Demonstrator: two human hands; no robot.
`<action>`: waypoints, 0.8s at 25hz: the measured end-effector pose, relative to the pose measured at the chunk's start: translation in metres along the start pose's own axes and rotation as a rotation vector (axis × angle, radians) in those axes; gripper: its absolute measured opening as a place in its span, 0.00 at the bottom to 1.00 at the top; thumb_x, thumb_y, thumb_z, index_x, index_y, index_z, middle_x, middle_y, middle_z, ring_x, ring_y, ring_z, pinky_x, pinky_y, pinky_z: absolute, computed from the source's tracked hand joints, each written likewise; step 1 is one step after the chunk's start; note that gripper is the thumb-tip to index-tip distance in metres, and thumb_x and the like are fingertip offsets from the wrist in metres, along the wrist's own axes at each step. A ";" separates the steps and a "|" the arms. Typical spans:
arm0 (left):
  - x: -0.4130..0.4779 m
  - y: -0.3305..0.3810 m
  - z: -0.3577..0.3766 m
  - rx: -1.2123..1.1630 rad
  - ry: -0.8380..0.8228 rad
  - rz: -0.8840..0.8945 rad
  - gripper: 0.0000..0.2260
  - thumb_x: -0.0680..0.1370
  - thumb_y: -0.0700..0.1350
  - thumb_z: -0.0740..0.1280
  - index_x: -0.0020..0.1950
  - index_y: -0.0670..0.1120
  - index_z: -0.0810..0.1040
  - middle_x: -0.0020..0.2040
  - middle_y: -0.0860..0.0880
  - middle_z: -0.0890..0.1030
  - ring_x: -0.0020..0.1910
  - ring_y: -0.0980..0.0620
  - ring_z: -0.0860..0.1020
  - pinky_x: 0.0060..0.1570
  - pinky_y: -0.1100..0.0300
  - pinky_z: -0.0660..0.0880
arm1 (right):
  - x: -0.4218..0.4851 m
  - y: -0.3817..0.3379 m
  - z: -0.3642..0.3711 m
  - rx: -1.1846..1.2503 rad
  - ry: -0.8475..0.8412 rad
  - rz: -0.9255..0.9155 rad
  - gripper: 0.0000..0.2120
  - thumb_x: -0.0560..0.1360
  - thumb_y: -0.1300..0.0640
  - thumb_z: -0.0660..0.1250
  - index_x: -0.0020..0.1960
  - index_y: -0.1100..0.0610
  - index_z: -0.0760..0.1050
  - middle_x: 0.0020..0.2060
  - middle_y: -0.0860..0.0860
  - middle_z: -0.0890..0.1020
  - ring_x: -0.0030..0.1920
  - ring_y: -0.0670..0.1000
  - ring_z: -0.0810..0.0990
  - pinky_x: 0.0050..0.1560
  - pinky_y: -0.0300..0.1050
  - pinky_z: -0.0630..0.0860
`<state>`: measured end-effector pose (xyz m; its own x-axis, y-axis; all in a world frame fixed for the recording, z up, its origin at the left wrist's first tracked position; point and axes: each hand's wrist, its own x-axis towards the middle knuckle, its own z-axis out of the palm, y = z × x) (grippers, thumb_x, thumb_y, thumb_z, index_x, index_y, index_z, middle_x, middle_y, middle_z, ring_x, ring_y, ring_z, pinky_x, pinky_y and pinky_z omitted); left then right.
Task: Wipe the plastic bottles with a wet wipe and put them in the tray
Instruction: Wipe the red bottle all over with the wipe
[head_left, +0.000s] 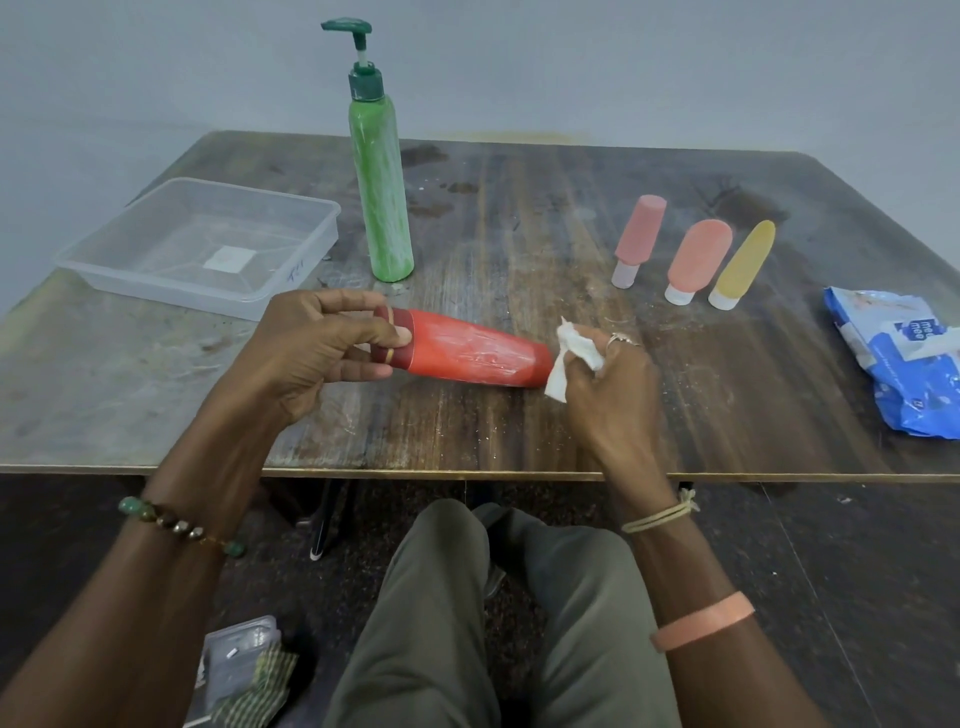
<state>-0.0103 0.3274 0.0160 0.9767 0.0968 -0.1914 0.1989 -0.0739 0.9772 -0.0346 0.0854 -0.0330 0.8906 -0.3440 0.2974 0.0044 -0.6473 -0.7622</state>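
A red plastic bottle (472, 349) is held on its side just above the table, smeared with white streaks. My left hand (317, 348) grips its dark red cap end with fingers and thumb. My right hand (613, 379) holds a crumpled white wet wipe (574, 358) against the bottle's base end. A clear plastic tray (130, 236) sits at the back left with no bottle in it. A tall green pump bottle (382, 208) stands behind the red one. At the right stand a pink bottle (639, 234), a wider pink bottle (698, 257) and a yellow bottle (745, 262), caps down.
A blue pack of wet wipes (898, 358) lies at the right edge of the worn wooden table (467, 426). My knees are below the near table edge. A small case and cloth (244, 670) lie on the dark floor at the left.
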 end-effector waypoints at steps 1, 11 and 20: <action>-0.002 0.002 0.000 0.020 -0.007 0.008 0.14 0.67 0.34 0.77 0.52 0.41 0.83 0.50 0.41 0.84 0.40 0.46 0.85 0.33 0.60 0.82 | 0.006 0.001 -0.001 -0.034 -0.027 -0.027 0.17 0.77 0.65 0.65 0.63 0.54 0.79 0.50 0.52 0.85 0.46 0.51 0.82 0.34 0.29 0.66; -0.005 0.016 0.011 0.081 0.026 0.058 0.09 0.66 0.36 0.78 0.45 0.43 0.85 0.42 0.41 0.85 0.27 0.52 0.80 0.30 0.62 0.81 | 0.001 0.003 0.013 -0.108 -0.115 -0.152 0.13 0.78 0.62 0.66 0.60 0.57 0.81 0.45 0.56 0.85 0.45 0.56 0.82 0.44 0.50 0.79; -0.009 0.026 0.010 0.165 -0.041 0.101 0.14 0.66 0.33 0.78 0.51 0.43 0.85 0.52 0.43 0.82 0.34 0.51 0.84 0.31 0.61 0.81 | 0.015 -0.004 0.003 -0.227 -0.267 -0.245 0.14 0.78 0.61 0.67 0.62 0.53 0.80 0.45 0.55 0.84 0.36 0.47 0.75 0.32 0.37 0.64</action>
<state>-0.0130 0.3146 0.0424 0.9941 0.0408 -0.1003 0.1073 -0.2431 0.9641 -0.0198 0.0855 -0.0273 0.9624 0.0074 0.2714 0.1566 -0.8315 -0.5329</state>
